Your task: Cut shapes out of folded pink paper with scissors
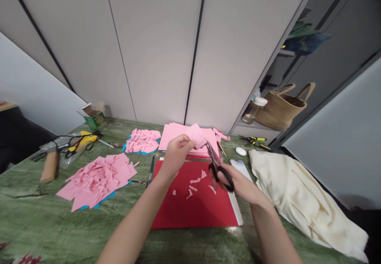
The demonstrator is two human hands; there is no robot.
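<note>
Between the thumb and fingers of my left hand [179, 149] is a small piece of pink paper [196, 135] with faint drawn lines. My right hand [235, 180] grips black-handled scissors [213, 158], their blades at the right edge of that piece. Below both hands lies a red sheet [190, 210] with several pink paper scraps [195, 182] on it. Behind them rests a stack of pink sheets [171, 135], partly hidden by the held piece and my left hand.
Pink cut-outs [144, 141] and a heap of pink offcuts [98, 176] lie left, near a yellow glue gun [85, 139], a wooden-handled tool [50, 166] and a green box [93, 117]. Rightward are a phone [239, 166], a white oval object [241, 151], pliers [257, 141] and cream cloth [291, 192].
</note>
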